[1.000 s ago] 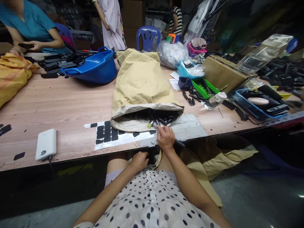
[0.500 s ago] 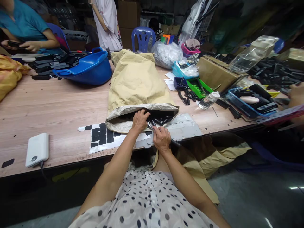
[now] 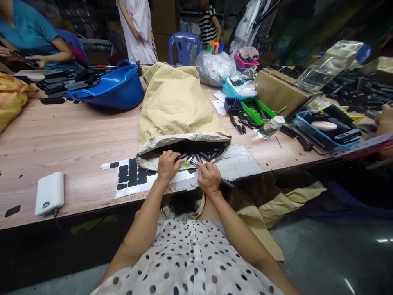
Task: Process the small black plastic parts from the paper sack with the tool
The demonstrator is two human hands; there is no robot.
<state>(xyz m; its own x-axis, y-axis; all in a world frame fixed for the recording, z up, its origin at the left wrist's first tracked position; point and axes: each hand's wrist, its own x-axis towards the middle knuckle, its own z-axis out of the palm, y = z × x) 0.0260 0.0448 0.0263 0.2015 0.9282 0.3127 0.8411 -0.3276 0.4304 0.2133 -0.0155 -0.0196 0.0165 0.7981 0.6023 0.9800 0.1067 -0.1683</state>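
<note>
A long table with a pale brown wood-grain top (image 3: 82, 131) spans nine to three o'clock. At twelve stands a violet-blue plastic chair with a slotted back (image 3: 184, 37); another blue plastic chair (image 3: 70, 37) shows at ten. Large brown cardboard boxes (image 3: 166, 20) stand between eleven and twelve. Smooth grey floor (image 3: 316, 250) at four carries white light reflections (image 3: 349, 286).

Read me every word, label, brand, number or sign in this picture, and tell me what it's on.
None can be read.
White device: a round dark mark; any lettering is too small.
Pale shirt: a print at its edge, too small to make out.
Tan sack: no lettering seen.
Dark-handled tool: none legible.
</note>
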